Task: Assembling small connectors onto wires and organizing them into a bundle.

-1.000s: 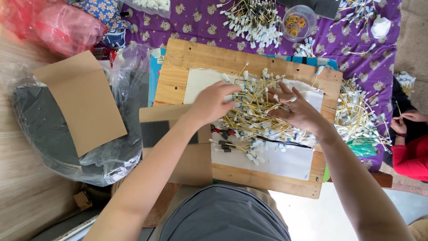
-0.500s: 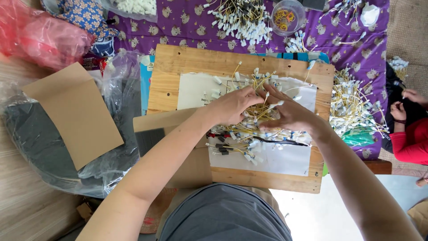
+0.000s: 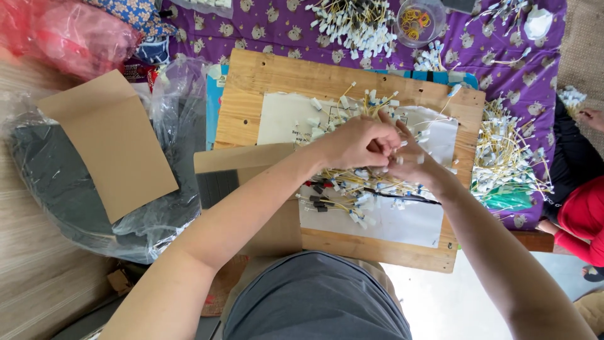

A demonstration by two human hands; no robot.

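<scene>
A purple patterned cloth point(image 3: 277, 31) covers the far part of the surface, and on it lies one wooden board point(image 3: 264, 82) with a single white paper sheet point(image 3: 283, 116) on top. To the left sit two clear plastic bags point(image 3: 94, 208) of dark material with one brown cardboard piece point(image 3: 110, 141) lying across them, and one pink bag point(image 3: 63, 34) in the corner. On the sheet rests the pile of thin yellow wires point(image 3: 352, 182), each tipped with small white plugs, a few with black ends; they are too tangled to count. Three more heaps of the same wires lie around: one at the top point(image 3: 352, 19), one at the right edge of the board point(image 3: 503, 157), and a sparse one at the top right point(image 3: 497, 12). One clear round tub point(image 3: 418, 19) of yellow and orange bands stands on the cloth. Both hands meet above the pile: the left hand point(image 3: 352, 141) is curled with fingertips pinching a small bunch of wires, and the right hand point(image 3: 412, 160) is pressed against it, fingers closed on the same bunch. Another person's red sleeve point(image 3: 582, 220) shows at the right.
</scene>
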